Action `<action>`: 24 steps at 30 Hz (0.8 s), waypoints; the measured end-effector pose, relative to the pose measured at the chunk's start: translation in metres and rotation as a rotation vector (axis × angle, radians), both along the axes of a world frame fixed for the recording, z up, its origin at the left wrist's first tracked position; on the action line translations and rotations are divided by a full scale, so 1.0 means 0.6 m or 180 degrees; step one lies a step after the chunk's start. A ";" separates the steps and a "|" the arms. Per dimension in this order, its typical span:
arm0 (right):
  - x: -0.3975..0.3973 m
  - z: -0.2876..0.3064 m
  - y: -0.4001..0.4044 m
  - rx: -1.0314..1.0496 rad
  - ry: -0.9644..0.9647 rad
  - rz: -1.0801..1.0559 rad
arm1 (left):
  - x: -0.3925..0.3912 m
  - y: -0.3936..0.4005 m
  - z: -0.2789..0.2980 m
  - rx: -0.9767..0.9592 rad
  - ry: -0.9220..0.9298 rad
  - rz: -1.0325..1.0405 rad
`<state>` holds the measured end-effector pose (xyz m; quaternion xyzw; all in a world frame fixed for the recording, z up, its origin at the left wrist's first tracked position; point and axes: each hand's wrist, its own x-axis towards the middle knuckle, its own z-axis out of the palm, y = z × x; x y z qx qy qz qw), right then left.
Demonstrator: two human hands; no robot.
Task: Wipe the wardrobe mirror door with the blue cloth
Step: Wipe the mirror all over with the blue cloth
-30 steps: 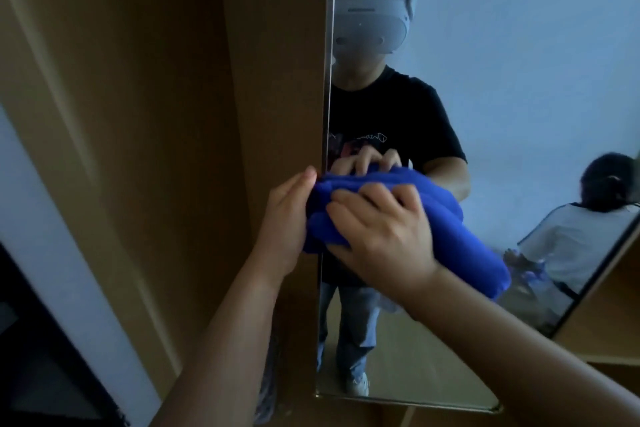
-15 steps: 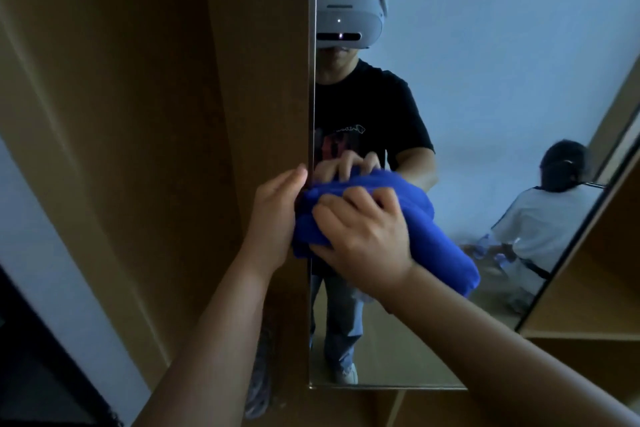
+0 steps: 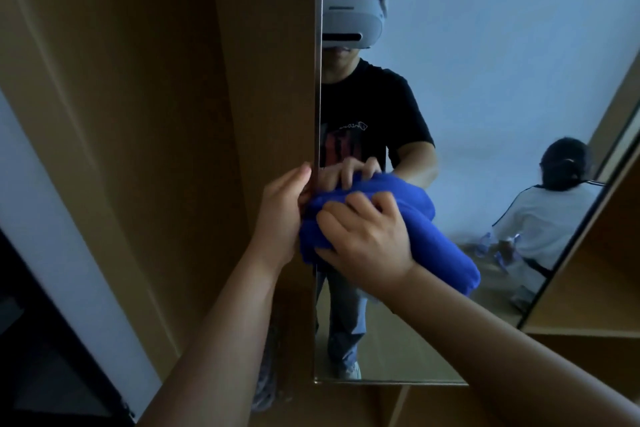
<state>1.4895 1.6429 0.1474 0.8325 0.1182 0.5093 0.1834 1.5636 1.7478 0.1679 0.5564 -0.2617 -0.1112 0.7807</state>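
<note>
Grip: right hand [image 3: 367, 239] bunches soft blue cloth [image 3: 433, 239] against mirror [image 3: 485, 45].

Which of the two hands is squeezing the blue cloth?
The right hand: its fingers curl into the blue cloth. The left hand only holds the mirror door's edge.

The blue cloth [image 3: 433, 239] is bunched into a thick soft wad and pressed against the glass near the left edge of the wardrobe mirror door [image 3: 485, 80], a tall upright panel with a thin frame.
</note>
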 end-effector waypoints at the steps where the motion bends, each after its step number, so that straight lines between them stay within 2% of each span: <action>1: 0.003 0.015 -0.001 0.0042 -0.0144 0.0038 | -0.003 0.003 0.001 -0.0036 -0.0006 -0.0089; 5: 0.006 0.018 -0.004 0.0015 -0.0311 0.0061 | -0.009 0.007 0.001 -0.0014 -0.0084 -0.0095; 9: -0.003 -0.036 -0.006 -0.0002 0.0002 0.0080 | -0.010 -0.004 0.002 -0.0028 0.0040 0.0163; 12: -0.006 -0.034 -0.007 -0.0062 0.0100 0.0056 | -0.011 -0.004 0.002 -0.0064 0.0083 0.0139; 17: 0.003 0.034 -0.003 0.0082 -0.0357 0.0080 | -0.019 0.012 -0.002 -0.0111 -0.0183 -0.0095; 20: 0.002 0.019 -0.003 0.0067 -0.0444 0.0151 | -0.021 0.010 -0.001 -0.0059 -0.0192 -0.0011; 24: -0.011 -0.042 -0.006 -0.0045 0.0034 0.0124 | -0.019 0.001 0.001 -0.0102 0.0018 0.0110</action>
